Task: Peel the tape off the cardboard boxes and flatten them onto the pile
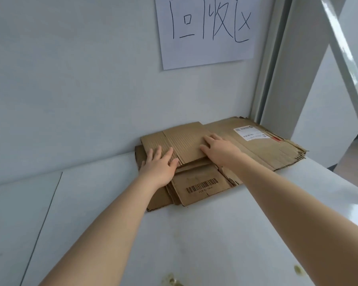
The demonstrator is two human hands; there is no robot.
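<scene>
A pile of flattened brown cardboard (262, 149) lies on the white table against the wall. On top sits a smaller flattened ribbed box (184, 141). Below it, a piece with a printed barcode (202, 185) sticks out toward me. My left hand (159, 164) presses flat on the left part of the top box, fingers spread. My right hand (219, 149) presses on its right edge with straight fingers. A larger sheet at the right carries a white shipping label (250, 132).
The white table (194, 234) has a seam at the left (50, 203) and small stains near the front edge (172, 280). A paper sign with handwritten characters (205, 29) hangs on the wall. A white metal frame post (277, 79) stands at the right.
</scene>
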